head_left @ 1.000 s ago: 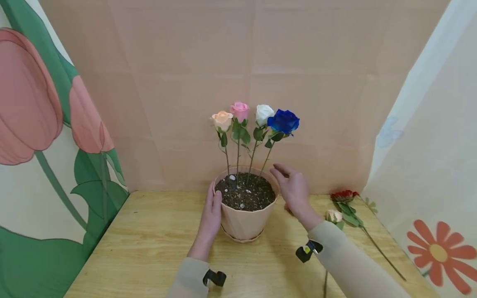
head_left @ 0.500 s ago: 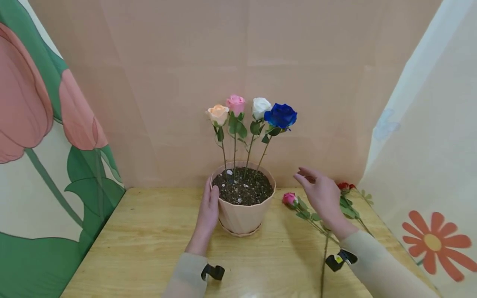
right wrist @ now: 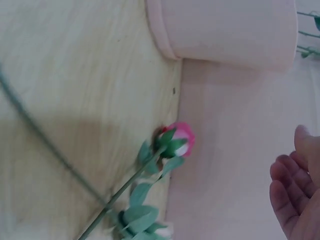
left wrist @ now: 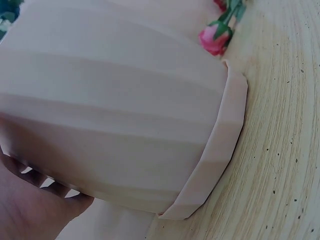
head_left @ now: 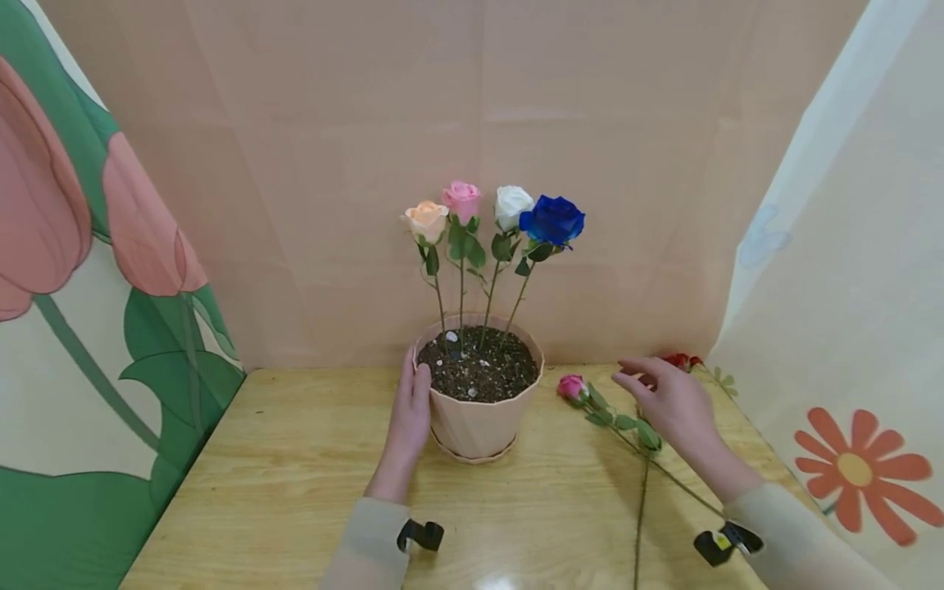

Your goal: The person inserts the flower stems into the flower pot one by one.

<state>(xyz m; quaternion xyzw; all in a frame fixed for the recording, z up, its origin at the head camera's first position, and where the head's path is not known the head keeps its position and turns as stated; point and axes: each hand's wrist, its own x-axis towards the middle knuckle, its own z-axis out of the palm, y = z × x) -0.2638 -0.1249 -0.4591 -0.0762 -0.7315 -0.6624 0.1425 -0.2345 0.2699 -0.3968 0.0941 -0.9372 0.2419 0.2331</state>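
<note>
In the head view a pale pink flower pot [head_left: 479, 422] of dark soil bears a peach rose [head_left: 426, 221], a pink rose [head_left: 462, 201], a white rose [head_left: 513, 206] and a blue rose [head_left: 553, 220], all upright on thin stems. My left hand [head_left: 413, 414] rests against the pot's left side; the left wrist view shows its fingers along the pot wall [left wrist: 110, 100]. To the right of the pot, my right hand [head_left: 674, 406] hovers, fingers loosely bent and holding nothing. Beneath and beside it lies a magenta rose [head_left: 572, 388] with green leaves, its stem crossing another stem [head_left: 640, 524].
A red flower [head_left: 682, 361] lies at the table's back right, partly hidden by my right hand. The pot stands in a saucer [head_left: 475, 456] on the wooden table [head_left: 310, 459]. A plain backdrop [head_left: 354, 123] rises behind, with printed flower panels [head_left: 855, 471] at both sides.
My right hand has moved right, away from the pot beside the blue rose's stem, over the flowers lying on the table. The magenta rose has come into view. My left hand stays on the pot.
</note>
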